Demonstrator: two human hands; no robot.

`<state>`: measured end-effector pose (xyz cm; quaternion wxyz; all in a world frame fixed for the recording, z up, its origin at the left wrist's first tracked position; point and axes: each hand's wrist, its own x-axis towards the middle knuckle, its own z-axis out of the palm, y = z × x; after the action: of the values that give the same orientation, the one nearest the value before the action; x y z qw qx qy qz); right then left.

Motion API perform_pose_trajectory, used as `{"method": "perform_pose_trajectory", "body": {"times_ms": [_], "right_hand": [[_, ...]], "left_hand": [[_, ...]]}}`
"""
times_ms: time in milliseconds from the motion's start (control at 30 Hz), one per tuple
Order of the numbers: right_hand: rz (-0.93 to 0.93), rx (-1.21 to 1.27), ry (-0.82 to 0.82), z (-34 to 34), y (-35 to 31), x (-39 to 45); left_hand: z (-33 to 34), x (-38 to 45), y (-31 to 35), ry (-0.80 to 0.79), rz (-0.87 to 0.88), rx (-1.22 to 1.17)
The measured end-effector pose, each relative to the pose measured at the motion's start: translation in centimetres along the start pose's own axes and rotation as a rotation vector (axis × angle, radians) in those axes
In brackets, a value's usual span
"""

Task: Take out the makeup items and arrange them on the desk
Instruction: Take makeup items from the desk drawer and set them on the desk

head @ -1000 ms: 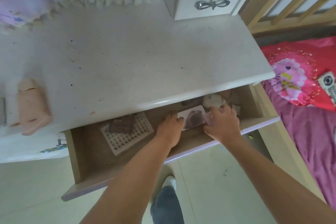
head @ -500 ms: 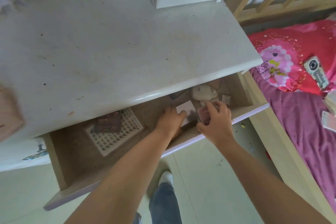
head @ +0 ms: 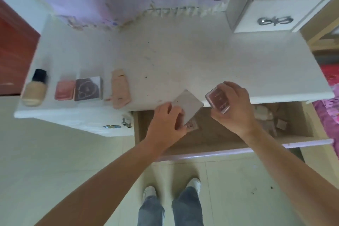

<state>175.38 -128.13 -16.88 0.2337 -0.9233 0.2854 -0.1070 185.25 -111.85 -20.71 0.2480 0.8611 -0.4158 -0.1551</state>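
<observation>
Makeup items are split between the desk [head: 183, 57] and the open drawer [head: 220, 139] below its front edge. 4 of them lie in a row on the left part of the desktop: a foundation bottle [head: 34, 90] with a black cap lying on its side at the far left, a pink compact [head: 65, 90] beside it, a grey square palette [head: 88, 88] with a heart-like pattern touching the compact's right edge, and a peach-coloured tube [head: 120, 91] a little apart to the right.

The left hand [head: 167, 121] grips a flat grey case [head: 189, 107] by its near end, fingers curled under it and thumb on top; the case is tilted and sits over the desk's front edge, above the drawer's left part. The right hand [head: 235, 104] holds a small clear case with a dark pink inside [head: 218, 100], fingers wrapped over its far side, raised above the drawer right at the desk's edge.

Inside the drawer, a pale rounded item [head: 263, 113] and a small square packet [head: 281, 124] lie in the right rear corner, partly shaded; what they are is hard to tell. Another flat item [head: 192, 126] shows just below the left hand's fingers on the drawer floor.

A small white drawer unit [head: 271, 13] with a bow-shaped handle stands at the desk's right rear.
</observation>
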Motion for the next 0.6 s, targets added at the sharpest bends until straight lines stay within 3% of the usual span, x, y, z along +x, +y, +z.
{"method": "perform_pose_trajectory", "body": {"times_ms": [100,200,400,600], "right_hand": [[-0.053,-0.034,-0.142,1.7,-2.3,3.0],[-0.07,-0.08,-0.24,3.4,-3.6,4.8],[-0.131,-0.17,-0.353,5.5,-4.4,7.2],[-0.244,-0.24,-0.439,6.9,-4.5,8.0]], "left_hand": [[-2.5,1.3,-2.6,0.092,-0.146,0.139],[-3.2,3.4,-3.4,0.009,-0.213,0.332],[-3.3,6.3,-4.7,0.048,-0.347,0.358],[-3.0,7.1,-4.8,0.04,-0.33,0.453]]}}
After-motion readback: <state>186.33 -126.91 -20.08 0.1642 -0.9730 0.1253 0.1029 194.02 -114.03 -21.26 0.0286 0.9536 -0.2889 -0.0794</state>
